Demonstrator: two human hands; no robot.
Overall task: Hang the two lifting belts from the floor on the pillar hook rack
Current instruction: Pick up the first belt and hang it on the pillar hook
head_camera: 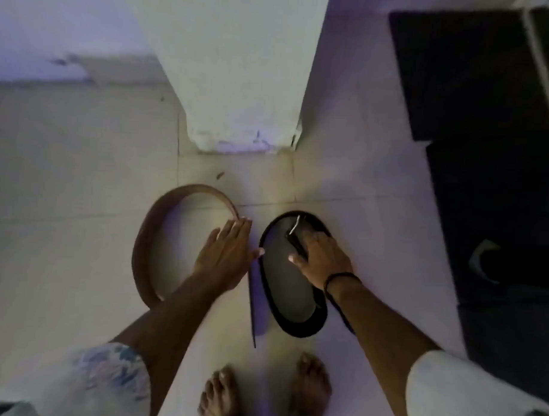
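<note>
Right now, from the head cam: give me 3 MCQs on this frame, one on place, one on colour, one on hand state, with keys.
1. Where does the brown belt lie relative to the black belt?
A. To its left
B. To its right
C. On top of it

2. What colour is the pillar?
A. Red
B. White
C. Black

3. What is the right hand doing?
A. Hanging free in the air
B. Closed on the black belt near its buckle
C. Resting on the pillar

Key:
1 A, the brown belt curves on the floor left of the black loop.
2 B, its painted face is white.
3 B, the fingers wrap the black strap; the left hand lies flat, fingers straight, at the brown belt.
</note>
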